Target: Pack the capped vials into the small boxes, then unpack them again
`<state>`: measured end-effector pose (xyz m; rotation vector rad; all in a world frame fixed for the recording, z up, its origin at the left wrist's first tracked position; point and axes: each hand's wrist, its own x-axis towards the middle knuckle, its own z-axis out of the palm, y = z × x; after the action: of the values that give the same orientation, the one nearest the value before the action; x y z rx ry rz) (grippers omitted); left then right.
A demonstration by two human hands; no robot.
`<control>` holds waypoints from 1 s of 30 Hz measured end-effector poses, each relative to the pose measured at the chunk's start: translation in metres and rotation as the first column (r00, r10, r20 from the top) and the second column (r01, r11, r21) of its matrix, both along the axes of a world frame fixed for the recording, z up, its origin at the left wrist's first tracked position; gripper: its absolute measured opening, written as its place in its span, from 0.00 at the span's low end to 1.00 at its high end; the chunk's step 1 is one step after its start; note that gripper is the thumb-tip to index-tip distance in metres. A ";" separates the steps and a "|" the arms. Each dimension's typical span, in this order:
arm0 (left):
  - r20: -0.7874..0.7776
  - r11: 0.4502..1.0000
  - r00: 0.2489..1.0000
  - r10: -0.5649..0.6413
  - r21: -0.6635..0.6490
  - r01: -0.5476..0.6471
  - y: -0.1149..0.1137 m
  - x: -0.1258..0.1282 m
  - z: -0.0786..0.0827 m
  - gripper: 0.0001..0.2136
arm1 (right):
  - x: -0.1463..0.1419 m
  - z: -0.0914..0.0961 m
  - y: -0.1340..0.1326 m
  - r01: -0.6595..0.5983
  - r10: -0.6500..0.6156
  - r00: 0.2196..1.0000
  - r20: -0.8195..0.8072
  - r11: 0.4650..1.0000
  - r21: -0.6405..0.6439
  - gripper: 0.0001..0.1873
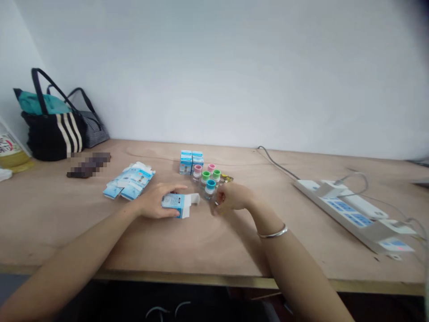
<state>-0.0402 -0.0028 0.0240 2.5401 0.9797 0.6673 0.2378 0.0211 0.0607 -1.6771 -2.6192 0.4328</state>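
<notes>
My left hand (154, 200) is closed on a small blue and white carton (176, 204) that lies on the wooden table (214, 241) with its end flap open. My right hand (231, 197) is curled just right of it, fingers pinched near a blue-capped vial (210, 188); whether it grips the vial is unclear. Behind stand several small vials with pink and green caps (206, 175). Two upright blue cartons (191, 161) stand at the back. A silver bangle (273, 233) is on my right wrist.
A pile of flattened blue cartons (130, 181) lies to the left. A striped black bag (55, 127) stands at the far left beside a bottle (10, 152). White power strips (355, 212) with cables lie on the right.
</notes>
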 end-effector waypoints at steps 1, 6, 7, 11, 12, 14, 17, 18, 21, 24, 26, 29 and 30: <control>-0.009 1.000 1.000 0.002 0.004 -0.002 0.000 0.000 0.000 0.32 | -0.001 -0.001 0.000 0.010 -0.010 1.000 0.019 1.000 -0.020 0.11; -0.018 0.999 0.999 -0.031 0.012 0.031 0.002 -0.001 -0.001 0.28 | -0.003 -0.003 0.000 0.091 -0.091 0.987 0.132 0.996 0.009 0.15; -0.020 0.999 0.999 -0.039 0.010 0.039 0.002 -0.001 -0.001 0.28 | -0.002 -0.003 0.000 0.099 -0.099 0.984 0.150 0.995 0.011 0.15; -0.029 0.999 0.998 -0.047 0.012 0.048 0.001 0.000 -0.001 0.27 | 0.001 -0.004 0.002 0.135 -0.145 0.976 0.163 0.988 0.070 0.13; -0.027 0.999 0.999 -0.047 0.016 0.047 0.000 0.000 -0.001 0.26 | 0.002 -0.005 0.003 0.139 -0.151 0.976 0.157 0.987 0.083 0.12; -0.021 0.999 0.999 -0.047 0.022 0.048 0.000 0.001 -0.001 0.25 | 0.004 -0.006 0.005 0.124 -0.132 0.982 0.138 0.990 0.070 0.11; -0.018 0.999 0.999 -0.044 0.011 0.044 -0.001 0.002 -0.001 0.26 | 0.005 -0.007 0.005 0.084 -0.087 0.989 0.118 0.996 0.029 0.09; -0.016 0.999 0.999 -0.043 0.004 0.044 -0.001 0.002 0.000 0.26 | 0.004 -0.007 0.005 0.082 -0.085 0.990 0.113 0.996 0.037 0.09; -0.010 0.999 0.999 -0.047 -0.019 0.047 -0.001 0.001 0.001 0.29 | 0.001 -0.006 0.003 0.068 -0.074 0.993 0.095 0.996 0.061 0.08; -0.021 0.999 0.999 -0.032 -0.032 0.031 -0.002 -0.001 0.003 0.31 | -0.002 -0.005 0.000 0.018 -0.018 0.998 0.066 1.000 0.005 0.05; -0.049 0.999 0.999 -0.001 -0.035 -0.001 -0.002 -0.002 0.004 0.29 | -0.002 -0.003 -0.001 -0.022 0.023 0.999 0.036 0.999 -0.028 0.04; -0.106 0.998 0.993 0.051 -0.029 -0.055 -0.001 -0.003 0.005 0.23 | 0.005 0.000 0.001 -0.054 0.054 0.997 -0.055 0.998 0.010 0.03; -0.115 0.997 0.991 0.065 -0.024 -0.068 0.000 -0.003 0.004 0.22 | 0.008 0.001 0.002 -0.034 0.037 0.995 -0.092 0.999 0.043 0.03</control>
<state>-0.0429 -0.0030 0.0283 2.5555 1.1082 0.5273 0.2453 0.0233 0.0617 -1.5612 -2.5771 0.4423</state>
